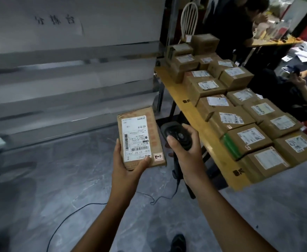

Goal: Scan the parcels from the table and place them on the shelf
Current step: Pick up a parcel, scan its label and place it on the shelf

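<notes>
shelf far left, blurred, where the parcel likely goes | left hand grip curled under parcel, label up for reading | right hand grip wrapped round scanner, just beside parcel | counter right, more boxes waiting

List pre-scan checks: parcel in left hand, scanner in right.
1. Parcel held: ok. The left hand grips the parcel at its near end, thumb on top.
2. Label up: ok. The barcode faces the camera, uncovered by the thumb.
3. Scanner held: ok. The right hand is wrapped round the scanner.
4. Scanner aimed at barcode: cannot tell. It sits beside the parcel, and its window is not visible.
5. Free shelf slot: cannot tell. The shelf is blurred.
6. Cable slack: ok. The cable lies loose on the floor.
</notes>
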{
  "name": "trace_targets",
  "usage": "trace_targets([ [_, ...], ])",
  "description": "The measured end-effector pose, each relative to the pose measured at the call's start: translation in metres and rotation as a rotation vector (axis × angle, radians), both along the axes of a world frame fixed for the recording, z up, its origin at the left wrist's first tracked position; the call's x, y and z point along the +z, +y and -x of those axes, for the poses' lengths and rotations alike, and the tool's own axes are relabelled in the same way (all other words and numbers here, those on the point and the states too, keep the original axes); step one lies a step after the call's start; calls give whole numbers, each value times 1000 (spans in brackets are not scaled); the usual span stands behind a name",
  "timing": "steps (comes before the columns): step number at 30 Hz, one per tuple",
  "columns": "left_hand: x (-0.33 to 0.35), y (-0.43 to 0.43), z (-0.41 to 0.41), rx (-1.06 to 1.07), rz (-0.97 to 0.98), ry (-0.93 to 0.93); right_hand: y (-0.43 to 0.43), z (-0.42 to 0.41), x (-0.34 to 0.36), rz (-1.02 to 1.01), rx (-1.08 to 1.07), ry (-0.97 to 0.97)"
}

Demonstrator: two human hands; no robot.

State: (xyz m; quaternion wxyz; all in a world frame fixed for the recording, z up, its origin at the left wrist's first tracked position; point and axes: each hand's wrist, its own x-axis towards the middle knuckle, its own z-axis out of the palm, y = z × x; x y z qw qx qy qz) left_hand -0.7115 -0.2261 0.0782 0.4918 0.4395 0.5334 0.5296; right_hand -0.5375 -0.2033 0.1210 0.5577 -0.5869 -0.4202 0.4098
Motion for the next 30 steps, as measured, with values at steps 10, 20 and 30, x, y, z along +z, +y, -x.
trace_targets([
  [10, -12, 6, 136, 40, 64, -35, 40, 152, -10, -80, 41, -60],
  [20, -5, 119, 245, 267, 92, 54, 179, 278, -15, -126, 190, 39],
  [30, 68, 247, 362, 404, 4, 143, 323, 400, 35, -236, 352, 219],
])
